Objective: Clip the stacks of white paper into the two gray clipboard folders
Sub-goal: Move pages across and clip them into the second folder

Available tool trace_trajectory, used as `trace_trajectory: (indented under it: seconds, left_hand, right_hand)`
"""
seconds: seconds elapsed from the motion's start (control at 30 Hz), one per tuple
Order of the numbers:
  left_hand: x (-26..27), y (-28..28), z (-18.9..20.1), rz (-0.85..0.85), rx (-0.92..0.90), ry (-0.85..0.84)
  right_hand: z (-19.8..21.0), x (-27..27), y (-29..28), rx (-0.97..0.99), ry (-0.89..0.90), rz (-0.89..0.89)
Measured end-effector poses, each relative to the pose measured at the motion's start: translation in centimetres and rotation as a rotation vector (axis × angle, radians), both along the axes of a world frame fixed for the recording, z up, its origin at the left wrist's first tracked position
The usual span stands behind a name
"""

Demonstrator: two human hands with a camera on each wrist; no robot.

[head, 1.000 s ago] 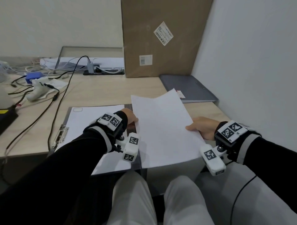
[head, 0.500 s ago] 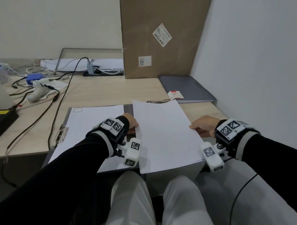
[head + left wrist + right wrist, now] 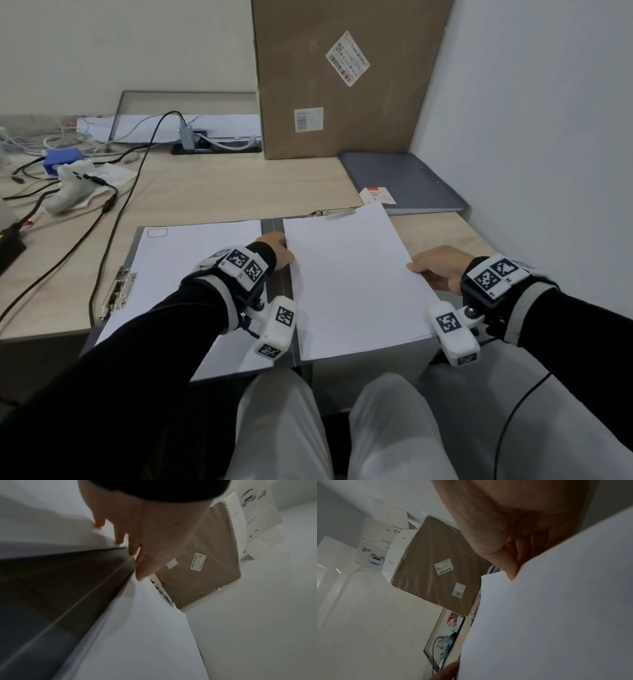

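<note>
An open gray clipboard folder (image 3: 274,226) lies at the desk's front edge. Its left half carries white sheets (image 3: 191,260) under a metal side clip (image 3: 118,294). On its right half lies a stack of white paper (image 3: 352,281), with its far edge at the top clip (image 3: 334,212). My left hand (image 3: 279,251) rests at the stack's left edge with straight fingers (image 3: 120,539) touching the sheets beside the spine. My right hand (image 3: 438,267) pinches the stack's right edge, thumb (image 3: 510,573) on top. A second gray folder (image 3: 407,181) lies shut at the back right.
A tall cardboard box (image 3: 342,85) leans on the back wall. Black cables (image 3: 113,219) and a white controller (image 3: 72,192) clutter the left side of the desk. A white wall (image 3: 531,137) runs close along the right. My knees are under the desk's front edge.
The stack, held up and skewed before, has come down flat on the folder's right half and squared up against the top clip. Both hands stayed at its side edges.
</note>
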State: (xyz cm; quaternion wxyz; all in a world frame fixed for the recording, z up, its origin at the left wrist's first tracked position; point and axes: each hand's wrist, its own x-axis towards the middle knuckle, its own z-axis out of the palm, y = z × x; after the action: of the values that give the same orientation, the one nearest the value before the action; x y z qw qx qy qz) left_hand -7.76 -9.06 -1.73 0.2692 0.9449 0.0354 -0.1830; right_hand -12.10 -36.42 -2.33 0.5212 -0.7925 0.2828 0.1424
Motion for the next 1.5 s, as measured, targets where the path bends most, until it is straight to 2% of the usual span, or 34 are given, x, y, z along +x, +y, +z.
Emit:
trace_trajectory:
  seconds: [0.23, 0.43, 0.6, 0.7, 0.87, 1.13, 1.27, 1.5]
  left_hand:
    - [0.1, 0.6, -0.7, -0.172, 0.152, 0.04]
    - [0.4, 0.7, -1.2, -0.23, 0.252, 0.008]
    - [0.5, 0.6, -1.8, -0.207, 0.228, -0.029]
    - [0.7, 0.8, -2.1, -0.232, 0.275, -0.018]
    - [0.6, 0.7, -2.3, -0.244, 0.294, -0.036]
    - [0.9, 0.9, -2.5, -0.25, 0.276, -0.033]
    - [0.9, 0.9, -2.5, -0.245, 0.283, -0.032]
    - [0.4, 0.6, -2.0, -0.239, 0.3, -0.037]
  right_hand:
    - [-0.1, 1.0, 0.0, -0.066, 0.002, 0.037]
    - [-0.2, 1.4, 0.2, -0.148, -0.008, 0.086]
    - [0.1, 1.3, 0.1, -0.204, -0.022, 0.174]
    - [-0.3, 1.3, -0.2, -0.263, -0.137, 0.19]
    - [-0.6, 0.8, -0.5, -0.192, -0.206, 0.124]
    - [-0.3, 0.2, -0.5, -0.18, -0.237, 0.229]
    - [-0.1, -1.0, -0.9, -0.225, -0.245, 0.223]
    - [0.1, -5.2, -2.0, -0.3, -0.294, 0.338]
